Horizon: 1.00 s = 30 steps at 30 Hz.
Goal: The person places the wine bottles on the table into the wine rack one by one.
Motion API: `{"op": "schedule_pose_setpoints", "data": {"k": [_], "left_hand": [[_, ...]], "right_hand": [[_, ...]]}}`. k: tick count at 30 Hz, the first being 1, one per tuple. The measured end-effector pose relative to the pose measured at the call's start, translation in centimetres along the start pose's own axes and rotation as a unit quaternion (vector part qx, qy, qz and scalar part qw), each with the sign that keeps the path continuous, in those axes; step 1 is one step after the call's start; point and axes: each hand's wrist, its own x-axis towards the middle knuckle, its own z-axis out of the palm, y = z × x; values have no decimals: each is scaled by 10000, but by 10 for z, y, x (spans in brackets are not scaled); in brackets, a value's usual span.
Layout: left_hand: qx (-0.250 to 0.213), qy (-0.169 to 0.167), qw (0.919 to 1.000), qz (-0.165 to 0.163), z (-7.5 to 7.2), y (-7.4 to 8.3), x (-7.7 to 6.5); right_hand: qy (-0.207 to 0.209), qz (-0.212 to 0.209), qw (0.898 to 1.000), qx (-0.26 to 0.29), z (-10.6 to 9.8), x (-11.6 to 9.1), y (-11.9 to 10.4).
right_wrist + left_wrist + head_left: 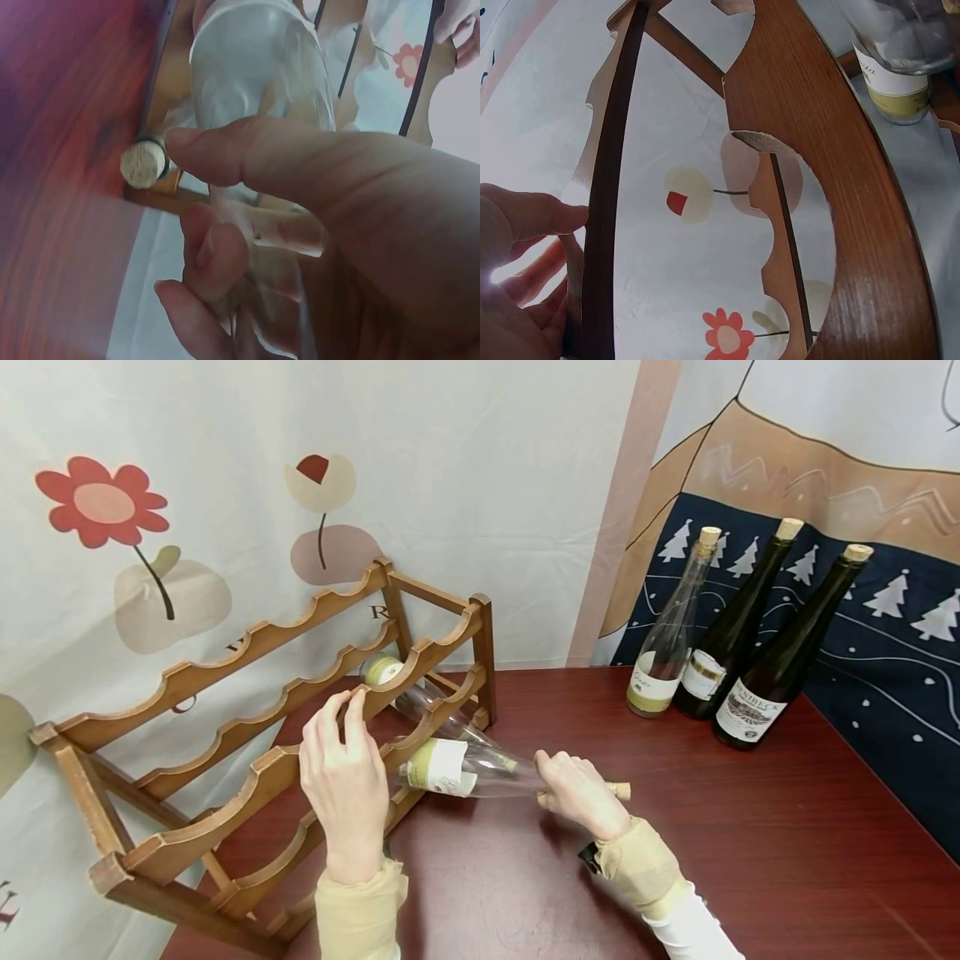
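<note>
A wooden wine rack (273,777) with scalloped rails stands at the left of the head view. My left hand (345,777) pinches its upper front rail; the left wrist view has the thumb (547,214) on one side and the fingers on the other. My right hand (579,789) grips the neck of a corked clear glass wine bottle (498,774), its cork sticking out past the hand. This bottle lies roughly level, its labelled base at the rack's lower front rail. Another clear wine bottle (427,700) rests in the rack's lower tier at the right end, its corked neck (144,163) pointing outward.
At the back right of the dark red table (555,718) stand three corked bottles: a clear bottle (663,652), a dark green bottle (723,647) and another dark bottle (780,672) with a white label. A printed curtain (480,468) hangs behind the rack.
</note>
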Motion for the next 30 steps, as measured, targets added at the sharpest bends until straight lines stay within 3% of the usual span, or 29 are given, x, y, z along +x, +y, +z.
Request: {"op": "schedule_pose_setpoints", "data": {"k": [30], "left_hand": [[-72,-111,9999,-60,-1,-1,-1]], "right_hand": [[-365,856,9926,778,26,6,-52]]}}
